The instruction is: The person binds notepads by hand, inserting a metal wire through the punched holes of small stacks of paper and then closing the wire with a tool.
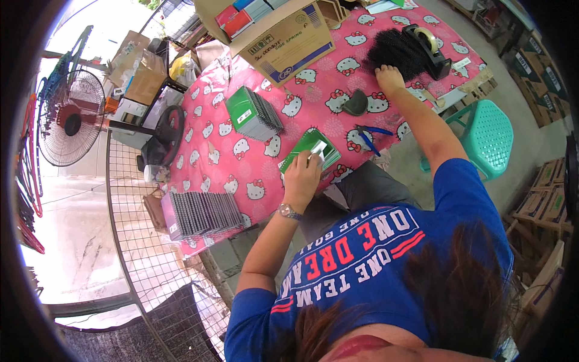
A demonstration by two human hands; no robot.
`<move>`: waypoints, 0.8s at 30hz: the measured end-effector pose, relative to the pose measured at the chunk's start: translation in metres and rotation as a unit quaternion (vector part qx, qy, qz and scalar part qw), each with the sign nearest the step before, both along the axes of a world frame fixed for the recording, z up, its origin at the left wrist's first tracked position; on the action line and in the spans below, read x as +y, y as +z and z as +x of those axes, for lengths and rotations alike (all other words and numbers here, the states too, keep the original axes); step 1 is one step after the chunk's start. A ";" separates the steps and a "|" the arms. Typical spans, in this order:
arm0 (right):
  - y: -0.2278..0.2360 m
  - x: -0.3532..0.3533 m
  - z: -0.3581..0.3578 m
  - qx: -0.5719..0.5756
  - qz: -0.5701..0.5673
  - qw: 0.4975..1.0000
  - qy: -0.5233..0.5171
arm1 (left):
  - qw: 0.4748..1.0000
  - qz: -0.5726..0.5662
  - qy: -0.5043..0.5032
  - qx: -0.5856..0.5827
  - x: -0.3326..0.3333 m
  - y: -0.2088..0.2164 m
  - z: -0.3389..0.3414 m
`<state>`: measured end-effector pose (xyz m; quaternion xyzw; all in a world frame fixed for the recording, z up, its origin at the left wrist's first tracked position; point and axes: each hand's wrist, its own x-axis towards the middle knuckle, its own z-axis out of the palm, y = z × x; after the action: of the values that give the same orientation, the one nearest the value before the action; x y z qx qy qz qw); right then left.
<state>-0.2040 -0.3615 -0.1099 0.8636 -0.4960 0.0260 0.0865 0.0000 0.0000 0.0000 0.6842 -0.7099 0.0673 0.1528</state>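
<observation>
My left hand, with a watch on its wrist, is on a green-covered notebook at the table's near edge. Its fingers are pressed together at the cover, where a pale glare shows. My right arm stretches to the far right. There my right hand touches the near edge of a pile of black spiral binding coils, fingers slightly apart and nothing visibly lifted. Blue-handled pliers lie to the right of the notebook. Beyond it is a dark rounded object whose kind I cannot make out.
A stack of spiral-bound green notebooks stands left of centre, and a longer bound stack at the near left. At the back are a cardboard box and a black tape dispenser. A green stool stands right; a fan left.
</observation>
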 end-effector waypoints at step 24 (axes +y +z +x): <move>0.071 0.246 0.117 -0.590 0.520 0.585 0.198 | 0.783 -0.326 0.212 0.485 0.021 0.055 0.028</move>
<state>-0.0873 -0.1151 -0.0391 0.6335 -0.1834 0.2839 -0.6960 0.0279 0.0208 0.0554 0.6689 -0.3147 -0.0155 0.6732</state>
